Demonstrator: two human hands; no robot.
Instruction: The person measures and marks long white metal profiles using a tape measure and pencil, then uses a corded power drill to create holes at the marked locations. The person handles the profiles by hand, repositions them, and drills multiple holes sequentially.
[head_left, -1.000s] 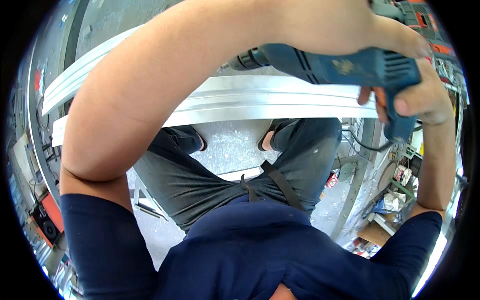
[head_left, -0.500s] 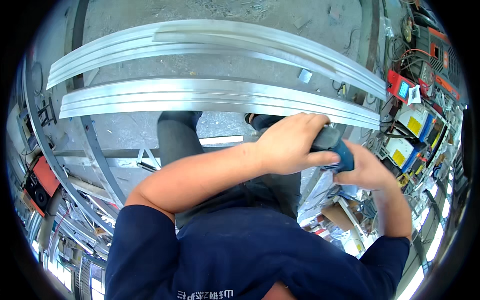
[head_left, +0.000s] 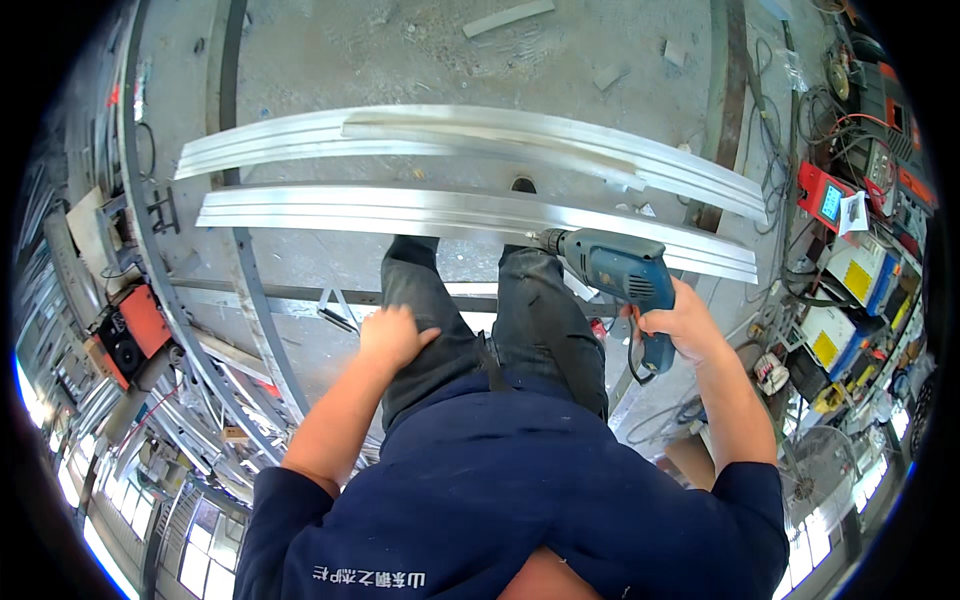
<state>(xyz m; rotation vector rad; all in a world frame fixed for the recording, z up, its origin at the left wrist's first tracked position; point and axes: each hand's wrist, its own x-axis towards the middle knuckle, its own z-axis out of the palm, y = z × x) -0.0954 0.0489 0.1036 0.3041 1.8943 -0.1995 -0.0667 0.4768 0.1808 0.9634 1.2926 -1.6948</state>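
My right hand [head_left: 690, 322] is closed around the handle of a blue power drill [head_left: 612, 262]. The drill points left, its metal chuck beside the near edge of a long ribbed silvery metal profile [head_left: 370, 208]; whether the bit touches the metal I cannot tell. My left hand [head_left: 397, 337] hangs over my left thigh with its back up and its fingers curled under. The thumb sticks out to the right, and the fingertips and anything inside them are hidden. Beyond lies a second ribbed metal profile [head_left: 265, 147], with a narrower strip [head_left: 480, 137] on top of it.
Both profiles rest across steel beams [head_left: 262, 315] of a frame. At right stand a red machine with a screen [head_left: 825, 198], cables and white boxes with yellow labels [head_left: 848, 280]. A red-and-black device [head_left: 138, 330] is at left. Offcuts [head_left: 508, 18] lie on the floor.
My left hand has come off the drill and moved left over my thigh. The drill has turned sideways in my right hand, its chuck now at the near profile. My view has shifted.
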